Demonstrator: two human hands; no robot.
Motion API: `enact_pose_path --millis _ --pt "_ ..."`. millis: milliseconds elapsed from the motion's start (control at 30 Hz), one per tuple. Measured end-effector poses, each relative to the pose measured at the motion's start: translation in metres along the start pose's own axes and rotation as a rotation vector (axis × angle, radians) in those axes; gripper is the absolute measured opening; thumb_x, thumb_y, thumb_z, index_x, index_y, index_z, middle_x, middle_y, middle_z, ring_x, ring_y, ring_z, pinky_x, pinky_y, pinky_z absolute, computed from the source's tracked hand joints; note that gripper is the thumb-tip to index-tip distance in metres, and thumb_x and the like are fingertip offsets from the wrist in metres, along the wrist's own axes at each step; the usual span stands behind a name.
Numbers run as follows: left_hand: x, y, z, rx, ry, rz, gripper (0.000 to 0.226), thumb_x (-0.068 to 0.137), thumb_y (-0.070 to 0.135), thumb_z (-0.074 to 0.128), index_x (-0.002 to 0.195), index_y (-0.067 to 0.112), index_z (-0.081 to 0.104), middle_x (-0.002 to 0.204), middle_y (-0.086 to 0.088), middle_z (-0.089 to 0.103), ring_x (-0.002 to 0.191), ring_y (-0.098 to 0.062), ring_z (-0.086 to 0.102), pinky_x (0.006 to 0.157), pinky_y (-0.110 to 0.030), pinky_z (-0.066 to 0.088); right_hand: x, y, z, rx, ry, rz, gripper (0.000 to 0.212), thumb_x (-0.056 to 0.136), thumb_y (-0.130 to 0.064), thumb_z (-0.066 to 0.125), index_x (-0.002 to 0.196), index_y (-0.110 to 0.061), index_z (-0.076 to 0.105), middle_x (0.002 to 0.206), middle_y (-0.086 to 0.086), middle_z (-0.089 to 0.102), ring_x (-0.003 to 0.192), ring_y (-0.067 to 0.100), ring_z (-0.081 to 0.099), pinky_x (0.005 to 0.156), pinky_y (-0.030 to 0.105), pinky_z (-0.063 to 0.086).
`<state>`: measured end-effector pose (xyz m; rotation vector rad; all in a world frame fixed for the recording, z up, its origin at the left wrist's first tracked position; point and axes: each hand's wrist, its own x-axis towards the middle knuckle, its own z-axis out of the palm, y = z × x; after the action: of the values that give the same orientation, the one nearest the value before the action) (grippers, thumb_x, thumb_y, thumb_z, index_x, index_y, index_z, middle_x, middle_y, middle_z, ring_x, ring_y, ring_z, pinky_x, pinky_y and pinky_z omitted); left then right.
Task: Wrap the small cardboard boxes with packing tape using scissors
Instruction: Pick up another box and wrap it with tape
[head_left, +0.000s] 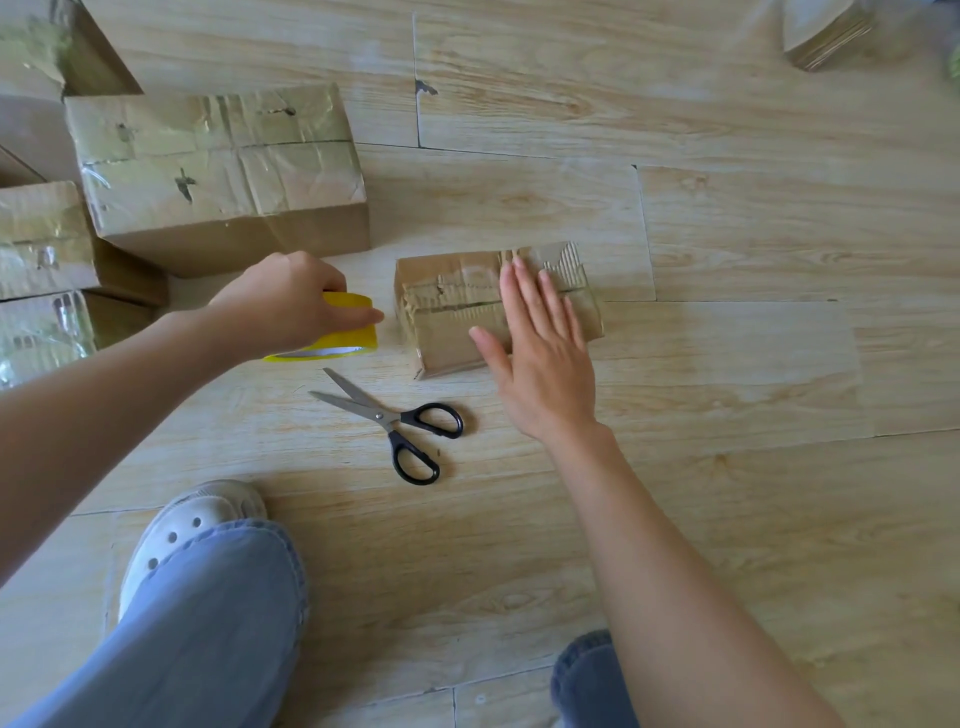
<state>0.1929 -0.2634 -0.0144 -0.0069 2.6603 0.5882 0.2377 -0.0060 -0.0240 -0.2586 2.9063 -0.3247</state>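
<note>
While a white clog and a jeans leg sit closest to the camera, the scissors lie just beyond on the wood floor, blades a bit apart. Right hand has a spread grip, fingers straight, laid flat over the small cardboard box mid-floor. Left hand right beside it has its grip curled round the yellow tape roll. Bigger taped boxes sit further back on the left.
</note>
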Motion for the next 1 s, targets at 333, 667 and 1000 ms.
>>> enact_pose_path --millis 333,667,1000 --pt "-0.002 0.002 0.001 -0.011 0.004 -0.020 0.050 0.078 0.062 0.061 0.060 0.016 0.056 0.057 -0.007 0.050 0.057 -0.018 0.048 0.048 -0.027 0.031 0.004 0.006 -0.006 0.055 0.111 0.167 0.098 0.086 -0.078 0.024 0.155 -0.014 -0.003 0.163 0.002 -0.011 0.149 0.014 -0.012 0.118 0.028 -0.010" --pt "-0.007 0.003 0.000 -0.028 -0.028 0.014 0.050 0.078 0.065 0.059 0.064 0.017 0.057 0.061 -0.006 0.053 0.061 -0.020 0.052 0.051 -0.029 0.039 0.005 0.013 -0.008 0.253 0.156 0.330 0.111 0.077 -0.083 0.043 0.156 -0.020 -0.002 0.164 0.004 0.002 0.150 0.021 0.005 0.118 0.038 0.003" --pt "-0.008 -0.003 -0.002 -0.091 -0.007 0.037 0.054 0.075 0.067 0.060 0.060 0.016 0.058 0.058 -0.008 0.051 0.060 -0.019 0.049 0.052 -0.030 0.036 0.015 -0.040 -0.025 0.154 -0.060 -0.160 0.134 0.060 -0.081 0.063 0.155 -0.014 -0.002 0.164 0.004 -0.004 0.150 0.019 -0.006 0.118 0.044 -0.008"
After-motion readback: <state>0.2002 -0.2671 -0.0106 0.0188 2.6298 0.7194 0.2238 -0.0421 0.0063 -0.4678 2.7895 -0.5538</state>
